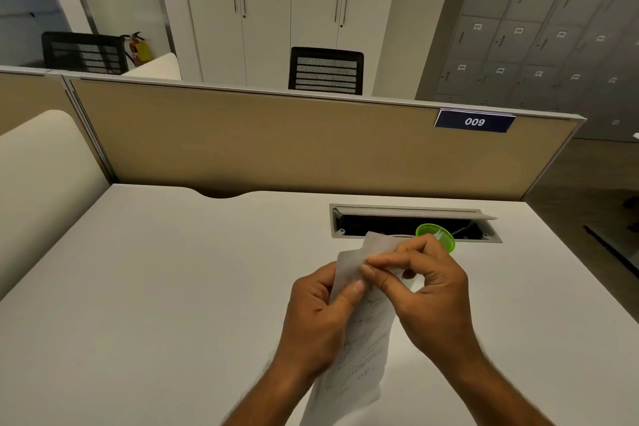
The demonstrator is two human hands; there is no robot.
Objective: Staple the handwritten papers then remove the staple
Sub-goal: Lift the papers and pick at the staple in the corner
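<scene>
Handwritten papers (363,349), white with faint writing, are held up above the white desk (155,287) in the lower middle of the head view. My left hand (318,315) grips their left edge, thumb pressed on the front. My right hand (425,290) pinches the upper part of the papers between thumb and forefinger, close to the left thumb. The top corner of the sheets curls back behind my fingers. No stapler and no staple can be made out; the pinched spot is hidden by my fingertips.
A green translucent round thing (439,235) sits just behind my right hand at the open cable tray (397,214) set in the desk. A beige partition (276,142) with a "009" label (474,121) closes off the back. A cream panel (41,183) stands at the left.
</scene>
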